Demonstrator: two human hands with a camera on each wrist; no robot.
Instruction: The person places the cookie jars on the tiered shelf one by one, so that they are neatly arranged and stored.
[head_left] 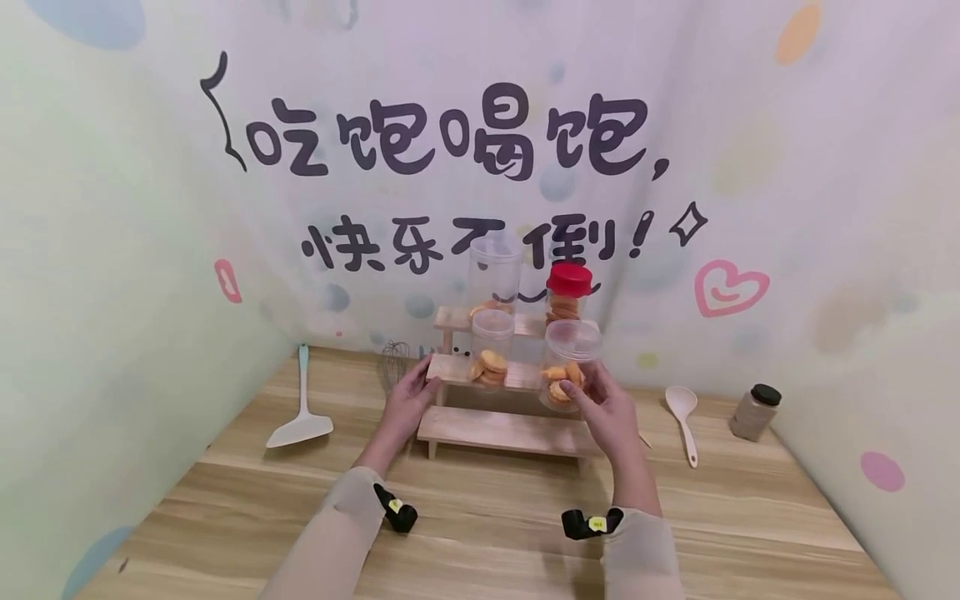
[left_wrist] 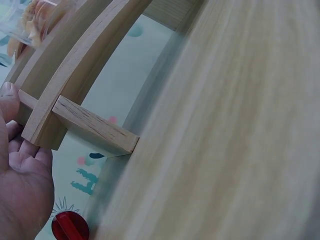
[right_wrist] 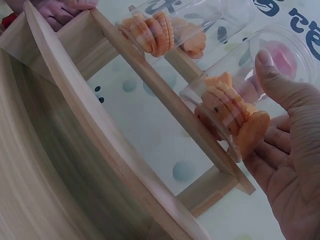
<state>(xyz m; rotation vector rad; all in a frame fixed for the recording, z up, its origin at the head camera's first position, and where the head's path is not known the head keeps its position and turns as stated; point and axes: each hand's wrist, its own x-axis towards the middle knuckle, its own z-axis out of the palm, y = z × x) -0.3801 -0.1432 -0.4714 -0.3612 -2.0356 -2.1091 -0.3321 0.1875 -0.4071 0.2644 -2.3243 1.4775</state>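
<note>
A three-step wooden rack [head_left: 502, 429] stands near the back wall. My left hand [head_left: 408, 400] grips the left end of its middle step, thumb on top and fingers beneath in the left wrist view. With my right hand [head_left: 611, 408] I hold a wide clear jar [head_left: 572, 343] of cookies at the step's right end. In the right wrist view, the thumb lies along the jar's side and its base is right at the step [right_wrist: 170, 107]. A smaller clear jar [head_left: 492, 337] with cookies sits left on that step. Behind are a tall clear jar [head_left: 495, 271] and a red-lidded jar [head_left: 567, 296].
On the table's left lies a white spatula [head_left: 302, 421], with a wire whisk [head_left: 394, 362] behind my left hand. A pale spoon [head_left: 684, 417] and a black-lidded jar [head_left: 754, 414] are on the right. A printed cloth [head_left: 487, 50] hangs behind the rack.
</note>
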